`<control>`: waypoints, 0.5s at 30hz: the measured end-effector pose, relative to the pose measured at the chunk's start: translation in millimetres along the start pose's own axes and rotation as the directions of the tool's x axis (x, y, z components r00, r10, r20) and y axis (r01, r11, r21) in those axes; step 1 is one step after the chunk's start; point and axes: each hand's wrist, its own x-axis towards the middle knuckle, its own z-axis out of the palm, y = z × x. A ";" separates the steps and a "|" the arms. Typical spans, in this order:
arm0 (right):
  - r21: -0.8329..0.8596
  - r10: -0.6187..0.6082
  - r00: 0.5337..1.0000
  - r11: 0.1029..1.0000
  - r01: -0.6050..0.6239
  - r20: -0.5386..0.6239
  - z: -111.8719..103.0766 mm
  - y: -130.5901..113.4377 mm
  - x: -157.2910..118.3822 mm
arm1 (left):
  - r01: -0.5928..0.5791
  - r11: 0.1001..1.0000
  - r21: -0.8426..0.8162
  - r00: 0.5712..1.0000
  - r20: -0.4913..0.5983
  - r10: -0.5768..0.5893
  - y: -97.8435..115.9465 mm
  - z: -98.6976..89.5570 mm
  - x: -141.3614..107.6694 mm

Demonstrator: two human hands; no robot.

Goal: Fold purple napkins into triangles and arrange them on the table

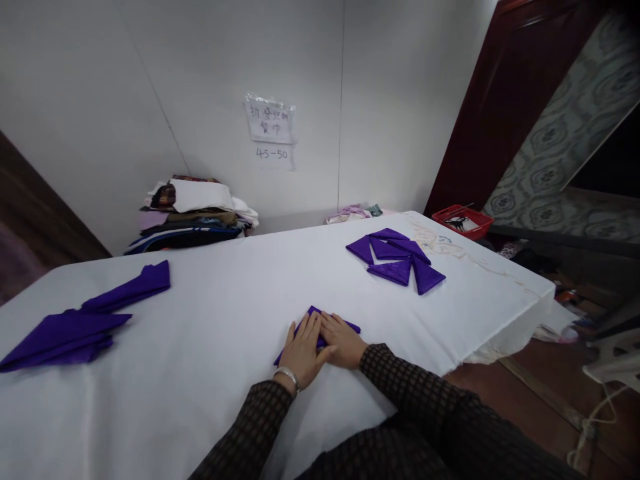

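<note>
A folded purple cloth napkin (354, 327) lies flat on the white tablecloth (225, 300) close in front of me. My left hand (303, 350), with a bracelet at its wrist, rests on the napkin with fingers stretched out. Beside it my right hand (341, 340) lies flat on the same napkin, its fingertips touching the left hand. Both hands hide most of the cloth; its top corner and side corners show. Farther right sits a group of several purple napkins (390, 272) folded into triangles. At the left are loosely folded purple cloths (65, 337).
A pile of clothes (200, 217) is stacked behind the table's far left edge. Past the far right corner stands a red basket (463, 223) with items inside. A handwritten paper sign (271, 123) hangs on the wall. White cable (595, 423) trails at the lower right.
</note>
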 end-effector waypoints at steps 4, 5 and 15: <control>0.012 0.018 1.000 1.000 -0.018 -0.009 -4.2 -3.3 1.0 | 0.018 1.000 -0.022 1.000 0.006 -0.018 -2.0 9.3 9.7; 0.014 0.020 1.000 1.000 -0.019 -0.005 -5.2 -3.9 1.1 | 0.022 1.000 -0.022 1.000 0.004 -0.022 -3.8 10.7 9.2; 0.063 0.134 0.990 0.989 -0.136 0.040 -14.9 12.7 -37.3 | 0.036 0.999 0.017 0.998 0.041 -0.037 -4.8 11.6 8.3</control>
